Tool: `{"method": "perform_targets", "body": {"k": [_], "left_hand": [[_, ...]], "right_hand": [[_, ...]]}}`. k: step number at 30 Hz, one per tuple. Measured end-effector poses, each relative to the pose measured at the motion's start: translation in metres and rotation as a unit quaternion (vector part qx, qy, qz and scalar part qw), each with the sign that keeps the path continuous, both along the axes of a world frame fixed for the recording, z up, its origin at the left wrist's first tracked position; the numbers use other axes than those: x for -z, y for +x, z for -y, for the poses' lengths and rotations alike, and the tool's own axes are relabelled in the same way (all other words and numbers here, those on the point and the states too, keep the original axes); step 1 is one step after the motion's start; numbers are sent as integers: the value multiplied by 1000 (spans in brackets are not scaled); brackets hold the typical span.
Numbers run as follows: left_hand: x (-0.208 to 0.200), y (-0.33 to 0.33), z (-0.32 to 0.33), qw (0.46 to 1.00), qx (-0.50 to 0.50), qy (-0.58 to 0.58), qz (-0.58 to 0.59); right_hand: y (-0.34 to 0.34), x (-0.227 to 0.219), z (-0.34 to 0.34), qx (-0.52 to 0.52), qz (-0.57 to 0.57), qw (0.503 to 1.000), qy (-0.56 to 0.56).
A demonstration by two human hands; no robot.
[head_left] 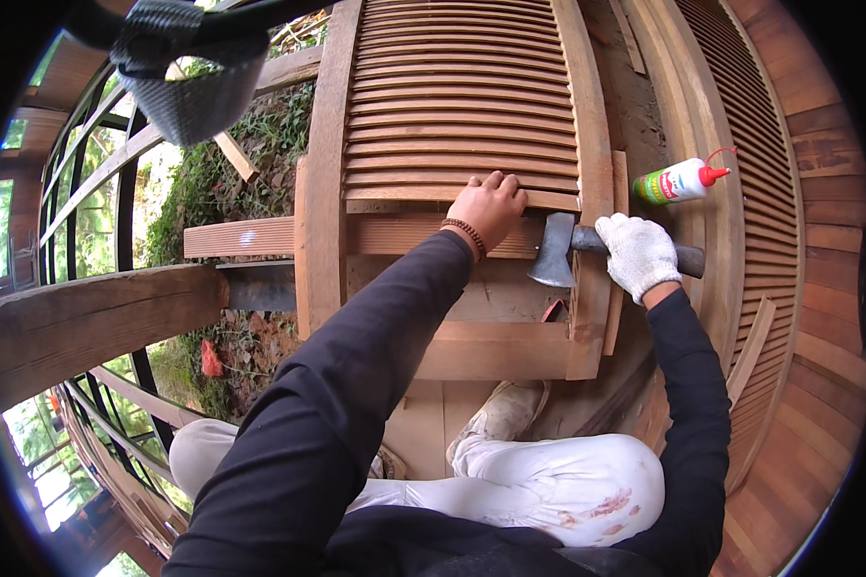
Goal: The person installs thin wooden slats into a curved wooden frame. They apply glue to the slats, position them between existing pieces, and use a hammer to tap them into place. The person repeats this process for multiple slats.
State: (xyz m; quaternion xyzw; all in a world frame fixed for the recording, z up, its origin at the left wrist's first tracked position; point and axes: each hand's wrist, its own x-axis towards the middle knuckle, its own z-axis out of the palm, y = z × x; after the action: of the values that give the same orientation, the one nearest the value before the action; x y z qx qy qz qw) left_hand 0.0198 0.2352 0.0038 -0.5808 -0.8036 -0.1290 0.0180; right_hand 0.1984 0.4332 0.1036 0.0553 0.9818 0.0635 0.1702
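Note:
A wooden louvered shutter panel [587,115] lies in front of me, its frame filled with several parallel slats. My left hand [491,207], bare with a beaded bracelet, is closed over the lowest slat [394,204], fingers curled across its far edge. My right hand [638,255], in a white knit glove, grips a hatchet [553,252] by its short handle. The hatchet's steel head rests over or just above the frame's right inner edge, near that slat's right end; whether it touches the wood I cannot tell. The slat's underside is hidden.
A white glue bottle [678,181] with a red cap lies on the timber at right. Beneath the panel runs a grooved board [250,238]. Another louvered panel [765,192] stands farther right. A thick beam [106,322] and leafy ground are at left; a grey strap [192,82] hangs top left.

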Motion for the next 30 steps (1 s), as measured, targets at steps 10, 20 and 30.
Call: {"method": "perform_targets", "body": {"k": [10, 20, 30], "left_hand": [[7, -4, -1, 1000, -2, -9, -29], [-1, 5, 8, 995, -18, 92, 19], [12, 19, 15, 369, -368, 279, 807]], "right_hand": [[0, 0, 5, 27, -12, 999, -30], [26, 16, 20, 104, -4, 993, -48], [72, 19, 62, 205, 10, 975, -84]]}}
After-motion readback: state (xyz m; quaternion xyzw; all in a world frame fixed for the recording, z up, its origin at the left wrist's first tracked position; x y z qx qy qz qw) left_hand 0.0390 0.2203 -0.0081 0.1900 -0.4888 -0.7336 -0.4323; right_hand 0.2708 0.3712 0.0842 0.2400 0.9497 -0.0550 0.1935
